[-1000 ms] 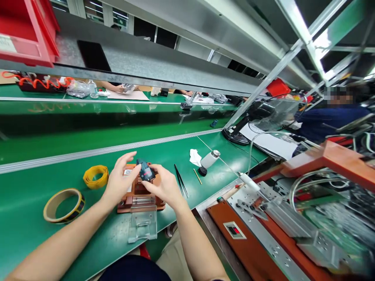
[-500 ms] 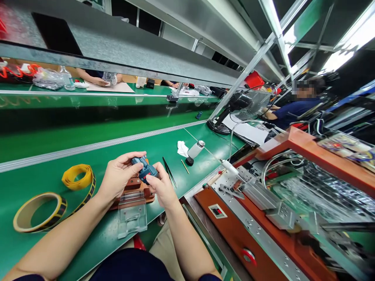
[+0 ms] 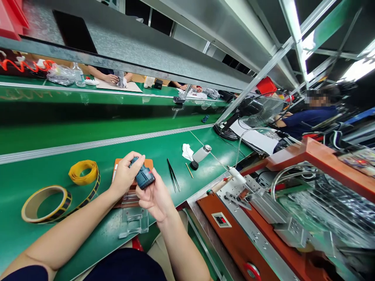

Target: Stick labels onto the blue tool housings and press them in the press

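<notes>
A dark blue-grey plastic part with a small red mark is held above an orange-brown fixture. My left hand grips its upper end between thumb and fingers. Against its lower right side rests my right hand, fingers curled loosely and palm partly turned up. Under both hands, a clear plastic piece juts from the fixture toward the table's front edge. Two rolls of yellow-edged label tape, one upper and one lower, lie on the green table to the left.
Black tweezers, a thin stick, a white bottle, a black cap and a white tissue lie to the right. Beyond stands a black fan. A machine borders the table. Other people sit farther off.
The blue-grey part has been turned to show another side. My right hand has loosened, its fingers now lower and curled beneath. The whole view has shifted slightly.
</notes>
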### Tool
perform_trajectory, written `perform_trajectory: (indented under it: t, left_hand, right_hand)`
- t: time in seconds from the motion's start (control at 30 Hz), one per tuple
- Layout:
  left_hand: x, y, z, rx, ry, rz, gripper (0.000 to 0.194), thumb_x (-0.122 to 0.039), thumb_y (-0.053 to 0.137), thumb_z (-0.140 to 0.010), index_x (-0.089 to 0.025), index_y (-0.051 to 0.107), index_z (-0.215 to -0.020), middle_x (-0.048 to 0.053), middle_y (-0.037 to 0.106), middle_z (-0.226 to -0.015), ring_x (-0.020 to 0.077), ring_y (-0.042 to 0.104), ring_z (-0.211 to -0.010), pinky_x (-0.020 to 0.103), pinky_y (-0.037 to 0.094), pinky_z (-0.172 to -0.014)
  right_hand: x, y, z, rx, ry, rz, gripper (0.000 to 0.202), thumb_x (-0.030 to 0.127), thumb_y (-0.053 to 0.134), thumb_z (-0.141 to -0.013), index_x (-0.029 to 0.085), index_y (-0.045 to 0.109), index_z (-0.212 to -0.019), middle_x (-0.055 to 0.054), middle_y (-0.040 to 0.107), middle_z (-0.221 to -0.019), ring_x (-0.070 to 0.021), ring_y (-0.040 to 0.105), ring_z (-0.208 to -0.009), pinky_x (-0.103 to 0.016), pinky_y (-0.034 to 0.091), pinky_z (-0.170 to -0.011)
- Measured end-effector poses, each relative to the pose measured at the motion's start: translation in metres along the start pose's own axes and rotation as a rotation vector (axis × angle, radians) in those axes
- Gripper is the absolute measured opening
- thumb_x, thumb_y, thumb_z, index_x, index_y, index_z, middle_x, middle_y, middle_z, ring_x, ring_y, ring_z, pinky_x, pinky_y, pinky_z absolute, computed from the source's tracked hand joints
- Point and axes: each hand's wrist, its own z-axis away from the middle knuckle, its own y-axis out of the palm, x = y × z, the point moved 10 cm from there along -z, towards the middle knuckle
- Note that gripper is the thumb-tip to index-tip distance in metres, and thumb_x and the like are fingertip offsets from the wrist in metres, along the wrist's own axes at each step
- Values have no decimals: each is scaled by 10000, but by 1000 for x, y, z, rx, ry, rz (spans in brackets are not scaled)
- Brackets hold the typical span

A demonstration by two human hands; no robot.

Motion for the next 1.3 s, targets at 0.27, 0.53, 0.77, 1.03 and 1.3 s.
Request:
perform_trajectory:
  t: [0.27, 0.53, 0.77, 1.03, 1.3]
  left_hand:
    - [-27, -5, 7, -39, 80, -474, 227, -370, 551, -904, -219, 553, -734, -34, 580, -724, 145, 525, -681, 274, 370, -665]
    - [-32, -3, 10, -59, 180, -592, 210, -342, 535, -928, -222, 544, -756, -26, 601, -777, 152, 554, -729, 281, 381, -707]
    - [-21, -11, 2, -43, 109, -242, 258, -452, 607, -926, -222, 594, -809, -28, 564, -757, 153, 502, -700, 262, 408, -665]
    - [-12, -5, 6, 0, 63, -92, 270, -483, 637, -927, -214, 655, -921, 10, 638, -886, 175, 575, -831, 276, 455, -763]
    - [0, 33, 31, 199, -249, 428, 750, -346, 882, -739, -260, 482, -1368, 90, 665, -1234, 233, 667, -1119, 342, 551, -952]
  right_hand:
    - [8, -19, 6, -204, -248, 390, 547, 766, 566, -855, 231, 538, -967, 48, 494, -614, -59, 298, -461, -161, 141, -390]
    - [21, -20, 3, -223, -332, 656, 422, 634, 589, -907, 235, 533, -1033, 72, 419, -662, -65, 314, -452, -208, 246, -394]
    - [40, -4, 20, -99, -438, 623, 497, 439, 731, -840, 271, 542, -1268, -36, 648, -1124, -157, 673, -840, -329, 585, -778]
    - [47, -17, 25, -181, -542, 611, 572, 369, 832, -752, 270, 578, -1254, -55, 663, -1237, -200, 687, -1029, -346, 587, -894]
    - [63, -21, 40, -253, -701, 666, 559, 346, 829, -774, 255, 567, -1259, -77, 649, -1300, -214, 668, -1143, -371, 557, -1001]
